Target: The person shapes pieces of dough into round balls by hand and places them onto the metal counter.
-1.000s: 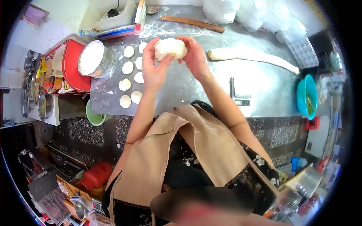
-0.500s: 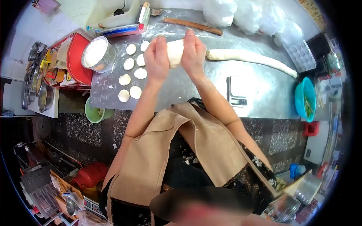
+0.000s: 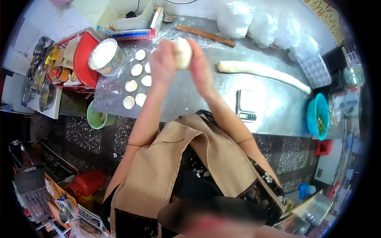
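A pale lump of dough (image 3: 183, 54) is held up between my two hands above the metal table (image 3: 178, 95). My left hand (image 3: 162, 63) is blurred and closed against the dough's left side. Along its right side presses my right hand (image 3: 199, 65), also blurred. Several small round dough pieces (image 3: 136, 70) lie in rows to the left of my hands. A long dough roll (image 3: 264, 71) stretches across the table to the right, and a scale (image 3: 247, 104) sits nearer the front edge.
A tub of flour (image 3: 106, 57) and a red container (image 3: 85, 59) stand at the left. A wooden stick (image 3: 205, 35) and plastic bags (image 3: 235, 20) lie at the back. A turquoise basin (image 3: 318, 116) sits at the right, a green bin (image 3: 100, 116) below the left edge.
The dough was rounded and lying across both hands, then gripped between two fists. Now it looks upright, with the right hand's fingers straighter. The camera view has shifted slightly.
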Tool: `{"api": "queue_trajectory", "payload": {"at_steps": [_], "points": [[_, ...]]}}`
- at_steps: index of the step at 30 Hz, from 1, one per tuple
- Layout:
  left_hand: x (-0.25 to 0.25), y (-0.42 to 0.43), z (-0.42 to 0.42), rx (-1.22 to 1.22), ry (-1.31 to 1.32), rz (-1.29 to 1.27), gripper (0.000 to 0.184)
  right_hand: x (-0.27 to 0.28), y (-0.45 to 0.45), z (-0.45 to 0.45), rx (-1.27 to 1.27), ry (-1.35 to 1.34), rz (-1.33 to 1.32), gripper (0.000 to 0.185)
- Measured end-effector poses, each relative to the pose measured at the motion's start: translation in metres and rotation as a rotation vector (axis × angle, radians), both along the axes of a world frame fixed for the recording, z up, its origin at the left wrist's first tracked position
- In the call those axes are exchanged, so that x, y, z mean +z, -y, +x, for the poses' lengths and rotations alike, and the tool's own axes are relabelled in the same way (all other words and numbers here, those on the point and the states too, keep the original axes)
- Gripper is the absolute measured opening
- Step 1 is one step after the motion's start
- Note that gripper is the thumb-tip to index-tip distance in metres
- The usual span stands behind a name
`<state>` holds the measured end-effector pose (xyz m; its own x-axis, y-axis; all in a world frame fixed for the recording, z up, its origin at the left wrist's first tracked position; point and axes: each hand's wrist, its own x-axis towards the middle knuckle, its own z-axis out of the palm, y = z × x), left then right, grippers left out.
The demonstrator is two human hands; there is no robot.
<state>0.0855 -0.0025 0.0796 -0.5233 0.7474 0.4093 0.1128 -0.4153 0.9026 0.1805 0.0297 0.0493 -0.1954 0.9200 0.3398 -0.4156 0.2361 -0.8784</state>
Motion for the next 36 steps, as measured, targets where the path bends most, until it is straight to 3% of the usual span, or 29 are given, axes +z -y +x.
{"api": "queue_trajectory", "payload": {"at_steps": [1, 3, 5, 7, 9, 10, 13, 15, 17, 19, 20, 22, 23, 25, 27, 29, 31, 33, 36], "points": [[0.005, 0.007, 0.009, -0.1, -0.155, -0.021, 0.049, -0.002, 0.006, -0.003, 0.069, -0.089, 0.062, 0.039], [0.01, 0.017, 0.014, -0.216, -0.294, -0.02, 0.052, 0.01, -0.012, 0.015, 0.292, -0.221, -0.291, 0.04], [0.017, 0.022, 0.025, -0.038, -0.136, 0.177, 0.047, 0.021, -0.015, 0.022, 0.319, -0.432, -0.387, 0.035], [0.014, 0.019, 0.02, 0.065, -0.097, 0.194, 0.045, 0.041, -0.004, 0.028, 0.381, -0.479, -0.441, 0.032], [0.004, 0.002, 0.02, 0.204, -0.39, 0.271, 0.043, 0.04, 0.006, 0.028, 0.441, -0.531, -0.508, 0.03], [0.002, 0.001, 0.033, -0.065, -0.125, 0.191, 0.045, 0.033, 0.011, 0.022, 0.452, -0.522, -0.505, 0.031], [-0.001, -0.007, 0.044, 0.005, 0.082, 0.302, 0.029, 0.034, 0.021, 0.013, 0.366, -0.389, -0.378, 0.032], [-0.001, -0.006, 0.047, -0.016, 0.089, 0.345, 0.024, 0.034, 0.025, 0.008, 0.109, -0.182, -0.14, 0.032], [-0.001, -0.004, 0.045, -0.036, 0.099, 0.388, 0.02, 0.039, 0.027, 0.007, 0.058, -0.188, -0.098, 0.035], [-0.002, -0.002, 0.037, 0.143, -0.298, 0.408, 0.019, 0.038, 0.026, 0.007, -0.084, -0.075, 0.096, 0.038], [0.0, 0.0, 0.032, 0.139, -0.301, 0.406, 0.019, 0.036, 0.024, 0.006, -0.087, -0.078, 0.093, 0.038], [0.005, 0.003, 0.025, 0.143, -0.668, 0.425, 0.028, 0.03, 0.018, 0.006, -0.159, -0.004, 0.173, 0.04], [0.003, 0.002, 0.029, 0.139, -0.669, 0.424, 0.028, 0.032, 0.018, 0.007, -0.161, -0.006, 0.171, 0.04], [-0.001, -0.002, 0.042, 0.183, -0.35, 0.557, 0.038, 0.043, 0.017, 0.008, 0.252, -0.433, -0.382, 0.042], [0.0, -0.005, 0.05, 0.163, -0.134, 0.654, 0.047, 0.044, 0.019, 0.01, 0.31, -0.473, -0.416, 0.043], [0.0, -0.001, 0.048, -0.093, 0.219, 0.422, 0.04, 0.048, 0.027, 0.014, 0.439, -0.512, -0.379, 0.043], [0.004, 0.0, 0.041, -0.099, 0.254, 0.368, 0.033, 0.048, 0.03, 0.011, 0.471, -0.572, -0.363, 0.041], [0.006, 0.0, 0.044, -0.081, 0.12, 0.417, 0.026, 0.047, 0.026, 0.004, 0.148, -0.33, -0.172, 0.04], [-0.004, -0.009, 0.042, -0.049, -0.007, 0.47, 0.025, 0.041, 0.016, 0.0, 0.001, -0.253, -0.073, 0.034]]}}
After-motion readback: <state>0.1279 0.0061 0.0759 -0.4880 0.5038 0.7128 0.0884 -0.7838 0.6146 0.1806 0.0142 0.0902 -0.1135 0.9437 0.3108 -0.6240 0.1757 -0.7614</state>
